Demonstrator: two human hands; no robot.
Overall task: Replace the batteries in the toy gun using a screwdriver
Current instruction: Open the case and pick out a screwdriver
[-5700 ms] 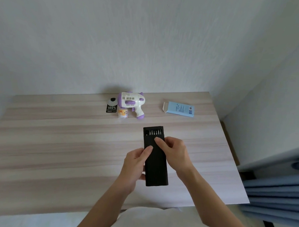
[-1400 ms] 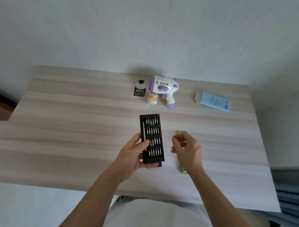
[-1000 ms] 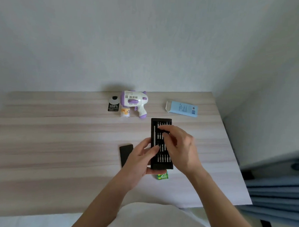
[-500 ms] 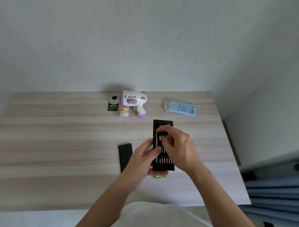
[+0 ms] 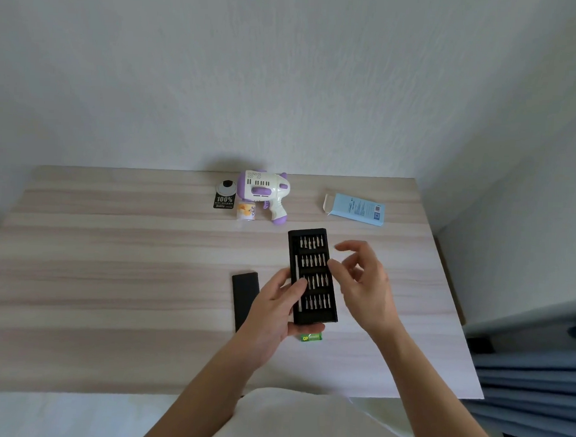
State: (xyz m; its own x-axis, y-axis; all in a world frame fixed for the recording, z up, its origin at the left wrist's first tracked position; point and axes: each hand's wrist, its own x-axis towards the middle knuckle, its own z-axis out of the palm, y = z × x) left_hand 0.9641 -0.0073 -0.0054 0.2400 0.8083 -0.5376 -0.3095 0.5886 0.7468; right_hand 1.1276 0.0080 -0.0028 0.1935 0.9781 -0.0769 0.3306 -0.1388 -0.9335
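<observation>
Left hand (image 5: 276, 312): wrapped round the near left corner of the black bit tray (image 5: 315, 316), thumb across the left edge, fingertips curled up under the near end. Tray held over the tabletop (image 5: 112, 276), long axis pointing away from the body. Four rows of metal bits inside. Slim silver screwdriver handle (image 5: 296, 268) in a slot along the left side, lower part under the thumb.

Right hand (image 5: 364, 281): just right of the tray, fingers loosely bent and spread, thumb tip at the tray's right edge. Fingertips blurred; nothing seen held between them.

Writing: "GP" legible on the green battery pack (image 5: 312, 337), flat on the tabletop just beyond the tray's near end, partly hidden by it. "100%" in white on a black hang tag (image 5: 224, 199); smaller line beneath too small to read. Blue box (image 5: 356, 209) at far right, open flap to the left, fine print and a square code, not legible. Small bottle (image 5: 246, 212) with a cartoon label, no readable text.

Toy gun (image 5: 264, 193): white and purple, on its side at the far edge of the tabletop by the wall, grip toward the body. Beyond the far end of the tray, well apart from both hands. Tag just left of it, bottle just beside its underside.

Black sleeve (image 5: 243, 297): flat on the tabletop, left of the left hand, near end hidden behind it.
</observation>
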